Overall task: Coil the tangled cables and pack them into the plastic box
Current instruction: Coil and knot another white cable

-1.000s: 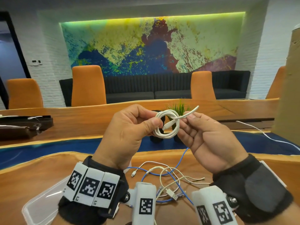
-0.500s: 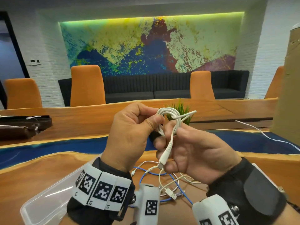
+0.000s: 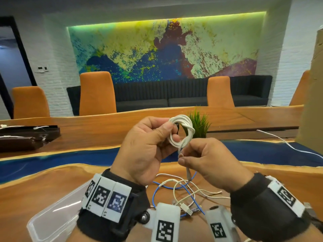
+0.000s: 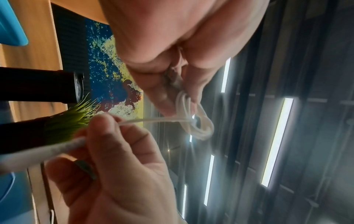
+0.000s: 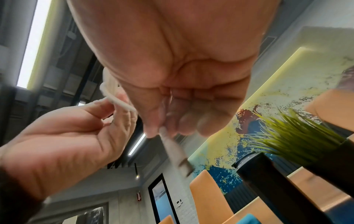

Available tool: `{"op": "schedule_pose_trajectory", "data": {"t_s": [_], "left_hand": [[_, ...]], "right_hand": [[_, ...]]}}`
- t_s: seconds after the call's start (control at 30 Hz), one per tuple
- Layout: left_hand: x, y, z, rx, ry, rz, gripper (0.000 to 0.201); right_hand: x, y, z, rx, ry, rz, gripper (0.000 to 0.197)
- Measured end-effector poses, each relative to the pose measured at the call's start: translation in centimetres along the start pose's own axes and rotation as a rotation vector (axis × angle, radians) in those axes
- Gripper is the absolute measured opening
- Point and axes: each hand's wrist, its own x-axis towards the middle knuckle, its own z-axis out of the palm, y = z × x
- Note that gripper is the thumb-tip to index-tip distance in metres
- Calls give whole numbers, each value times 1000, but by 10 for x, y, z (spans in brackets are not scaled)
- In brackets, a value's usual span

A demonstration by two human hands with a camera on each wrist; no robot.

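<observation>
A small coil of white cable (image 3: 181,132) is held up in front of me above the table. My left hand (image 3: 148,151) pinches the coil's left side between thumb and fingers. My right hand (image 3: 206,161) grips the cable's free end, which runs down from the coil, its plug (image 3: 188,174) hanging below the fist. In the left wrist view the coil (image 4: 193,119) shows a strand pulled across through it. The plug (image 5: 178,156) is blurred in the right wrist view. A tangle of white and blue cables (image 3: 185,193) lies on the table below. The clear plastic box (image 3: 52,217) sits at lower left.
A potted green plant (image 3: 199,123) stands just behind the coil. Another white cable (image 3: 286,144) trails across the blue strip of the table at right. Dark cases (image 3: 26,135) lie at far left. A cardboard panel (image 3: 312,95) rises at the right edge.
The right hand has pulled the cable's free end through the coil and downward, tightening a wrap around it. The left hand kept holding the coil.
</observation>
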Motion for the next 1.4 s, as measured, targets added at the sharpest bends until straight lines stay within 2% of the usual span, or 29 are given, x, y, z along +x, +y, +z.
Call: {"op": "schedule_pose_trajectory", "data": {"t_s": [0.1, 0.23, 0.4, 0.6, 0.7, 0.77, 0.83, 0.93, 1.03, 1.1, 1.17, 1.3, 1.4], "left_hand": [[-2, 2, 1, 219, -73, -32, 12], [-4, -1, 0, 618, -52, 142, 6], [-6, -3, 4, 730, 4, 206, 5], [-4, -5, 4, 644, 5, 140, 11], [-1, -8, -1, 704, 68, 202, 5], [1, -10, -6, 871, 118, 280, 2], [1, -11, -7, 993, 141, 347, 3], [-1, -14, 0, 914, 102, 344, 3], [-2, -16, 4, 683, 90, 245, 4], [0, -18, 2, 588, 76, 221, 5], [0, -20, 1, 618, 34, 276, 5], [0, -23, -3, 893, -72, 509, 5], [-3, -22, -4, 919, -153, 523, 10]], "right_hand": [[0, -3, -11, 168, 7, -30, 7], [0, -8, -22, 434, 41, -1, 18], [-4, -16, -20, 581, 98, 7, 29], [-4, -18, -11, 658, 106, -77, 19], [-2, -14, -14, 516, 110, -119, 17], [-1, -11, -19, 328, 231, -202, 26], [-4, -13, -21, 101, 311, -335, 22], [-5, -12, -8, -241, 357, -411, 13], [-3, -6, -2, -319, 374, -408, 12], [-1, -3, -5, -222, 338, -397, 12], [1, -5, -9, 27, 257, -301, 14], [-1, -12, -21, 701, -11, 102, 8], [-4, -13, -27, 993, -185, 336, 18]]}}
